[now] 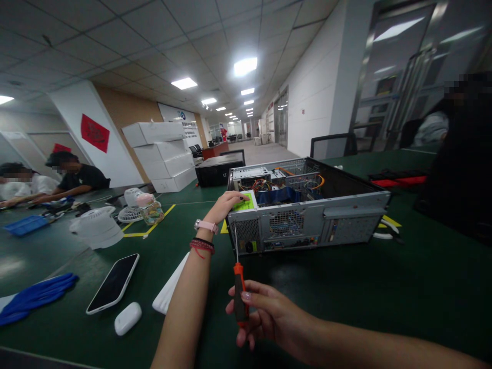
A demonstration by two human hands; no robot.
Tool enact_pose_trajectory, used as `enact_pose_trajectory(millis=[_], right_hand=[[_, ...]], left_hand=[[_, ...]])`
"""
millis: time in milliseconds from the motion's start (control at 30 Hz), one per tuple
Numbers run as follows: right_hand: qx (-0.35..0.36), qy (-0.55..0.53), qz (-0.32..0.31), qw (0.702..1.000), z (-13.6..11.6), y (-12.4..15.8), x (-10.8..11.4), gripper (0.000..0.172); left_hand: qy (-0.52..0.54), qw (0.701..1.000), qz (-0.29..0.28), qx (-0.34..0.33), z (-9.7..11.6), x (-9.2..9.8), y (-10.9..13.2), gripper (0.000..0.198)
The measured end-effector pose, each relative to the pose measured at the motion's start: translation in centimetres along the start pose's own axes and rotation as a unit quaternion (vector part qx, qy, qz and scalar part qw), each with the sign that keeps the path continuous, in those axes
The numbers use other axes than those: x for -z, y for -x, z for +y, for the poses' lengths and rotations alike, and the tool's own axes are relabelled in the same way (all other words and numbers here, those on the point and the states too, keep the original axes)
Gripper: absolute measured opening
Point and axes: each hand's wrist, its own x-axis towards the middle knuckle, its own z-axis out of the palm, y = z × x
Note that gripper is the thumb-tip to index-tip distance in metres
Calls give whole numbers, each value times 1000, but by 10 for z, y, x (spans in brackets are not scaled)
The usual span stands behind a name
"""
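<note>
An open computer case [307, 220] lies on its side on the green table, its perforated back panel facing me. Wires, a blue ribbon cable and metal drive cages show inside. My left hand [230, 202] rests with fingers spread on the power supply [249, 201] with a bright green label, at the case's near left corner. In my right hand [257, 312] is an orange and black screwdriver [240, 294], held upright by its handle. Its long shaft points up at the left edge of the back panel; whether the tip touches a screw is too small to tell.
Left on the table are a phone [113, 283], a white earbud case [128, 318], blue gloves [42, 294], a clear jug [98, 227] and a small fan [132, 205]. White boxes [165, 156] stand behind. A black-clad person [457, 169] is at the right; others sit far left.
</note>
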Motion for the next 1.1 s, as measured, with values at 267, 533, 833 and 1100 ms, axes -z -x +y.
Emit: enact_pose_trajectory(millis=[267,533,833,1100], right_hand=[[26,6,36,999,1,6,-6,36],[75,-21,61,995,3,11,-16,39],[70,-21,67,995,0,14,-17,35],[59,-23,72,995,-2,13,-17,37]], left_hand=[[6,1000,-3,10,-1,0,0,38],[1,1000,-5,7,1,0,0,38],[0,1000,-1,-1,0,0,0,39],[-3,1000,-1,1,2,0,1,38]])
